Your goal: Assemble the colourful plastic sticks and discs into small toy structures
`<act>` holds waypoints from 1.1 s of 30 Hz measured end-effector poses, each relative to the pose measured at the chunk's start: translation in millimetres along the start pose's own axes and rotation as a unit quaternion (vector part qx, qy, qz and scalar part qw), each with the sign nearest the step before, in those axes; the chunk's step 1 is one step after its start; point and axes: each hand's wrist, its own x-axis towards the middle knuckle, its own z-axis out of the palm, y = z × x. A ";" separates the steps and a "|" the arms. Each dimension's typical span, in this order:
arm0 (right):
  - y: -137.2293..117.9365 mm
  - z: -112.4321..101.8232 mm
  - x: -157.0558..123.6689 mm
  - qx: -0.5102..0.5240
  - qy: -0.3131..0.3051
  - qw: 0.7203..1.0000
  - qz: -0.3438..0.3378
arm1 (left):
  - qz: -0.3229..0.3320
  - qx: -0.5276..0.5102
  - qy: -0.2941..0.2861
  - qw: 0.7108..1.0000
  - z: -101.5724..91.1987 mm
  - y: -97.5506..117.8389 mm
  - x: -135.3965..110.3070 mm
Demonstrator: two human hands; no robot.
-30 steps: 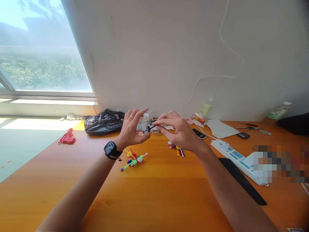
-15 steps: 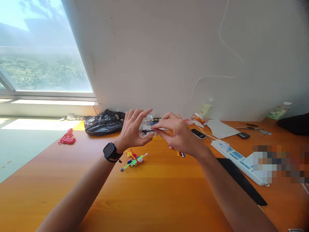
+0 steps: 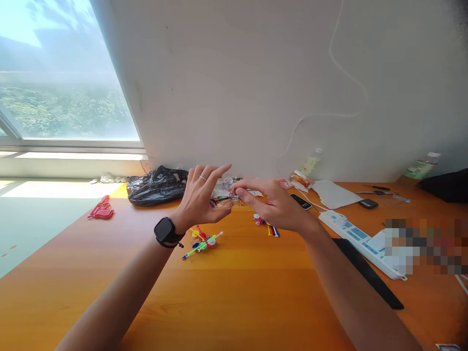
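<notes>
Black piece: shows between left hand and right hand, toward table's far edge. Seems loosed from right pinch, now slightly parted; fingers spread on left; cannot tell either grip.

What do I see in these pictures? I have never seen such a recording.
There is no machine: these are a person's left hand and right hand. Every picture comes from one camera worn on the head, looking forward and down. Both hands are raised over a wooden table. A small dark thing shows beside the left thumb, but I cannot tell whether either hand holds anything. Below lie colourful plastic pieces; farther out are a black bag, a red gun-shaped piece and a white power strip.
</notes>
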 end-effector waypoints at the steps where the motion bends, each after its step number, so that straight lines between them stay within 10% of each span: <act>1: -1.3 -0.4 -0.5 0.003 -0.006 1.000 0.000 | -0.001 0.000 0.001 1.000 -0.5 -0.3 0.0; 24: 12.7 -0.2 1.2 -0.001 0.097 0.995 0.006 | -0.037 0.016 -0.015 0.999 -23.7 -41.5 2.0; 33: 42.8 69.1 5.0 -0.026 -0.210 0.976 0.051 | -0.069 0.005 -0.035 0.997 -19.4 -56.9 -5.5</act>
